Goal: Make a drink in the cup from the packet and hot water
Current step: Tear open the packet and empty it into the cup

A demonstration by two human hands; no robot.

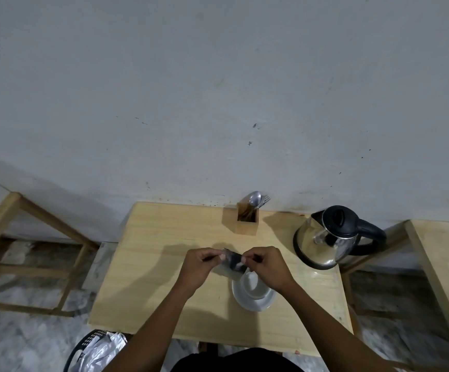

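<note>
A small dark, shiny packet (233,263) is held over the wooden table (164,277), pinched at its top edge by both hands. My left hand (201,267) grips its left corner and my right hand (266,267) grips its right corner. Just below the packet stands a white cup (251,284) on a white saucer (255,302); my right hand hides part of the cup. A steel electric kettle (328,237) with a black lid and handle stands at the table's right rear, lid shut.
A wooden holder (247,221) with a spoon and fork stands at the table's back edge by the wall. A black bin (91,350) with silver wrappers sits on the floor at the lower left. Wooden frames stand to the left (30,237) and right (443,264).
</note>
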